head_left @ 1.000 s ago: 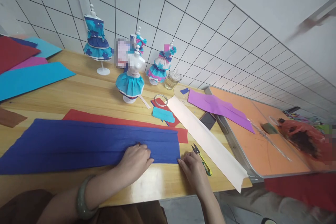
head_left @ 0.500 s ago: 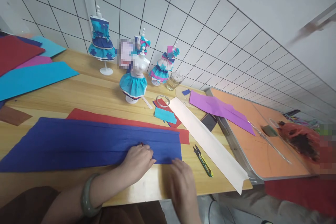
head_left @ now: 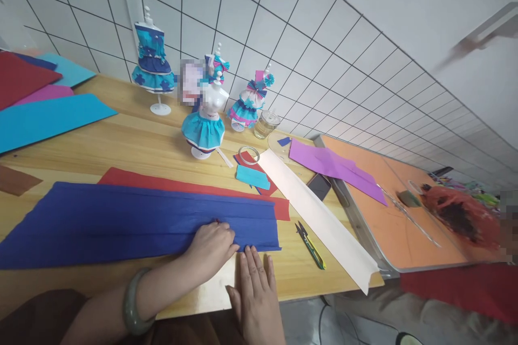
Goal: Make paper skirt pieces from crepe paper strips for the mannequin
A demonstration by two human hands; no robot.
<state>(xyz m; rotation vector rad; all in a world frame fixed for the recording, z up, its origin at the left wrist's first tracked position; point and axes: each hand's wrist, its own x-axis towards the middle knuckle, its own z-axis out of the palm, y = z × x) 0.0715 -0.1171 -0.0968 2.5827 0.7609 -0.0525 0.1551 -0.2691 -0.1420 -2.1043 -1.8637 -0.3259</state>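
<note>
A long dark-blue crepe paper sheet [head_left: 133, 221] lies along the front of the wooden table. My left hand [head_left: 214, 245] presses on its right part with the fingers curled down onto it; the fingertips are mostly hidden. A bit of dark red shows at its knuckles. My right hand [head_left: 257, 285] is flat on the table at the sheet's lower edge, fingers stretched and the fingertips touching that edge. A red paper strip [head_left: 137, 179] lies partly beneath the blue sheet. Yellow-and-black thread snips [head_left: 311, 247] lie to the right of my hands.
Small dressed mannequins, one in a turquoise skirt [head_left: 203, 130], stand at the back beside a glass cup [head_left: 266, 125]. A white strip [head_left: 315, 215], a phone [head_left: 319, 186] and purple paper [head_left: 338, 170] lie right. Coloured sheets [head_left: 52, 118] sit left. Another person is partly visible at far right.
My right hand has moved left and settled flat at the blue sheet's lower edge. My left hand stays on the sheet. The view has shifted slightly.
</note>
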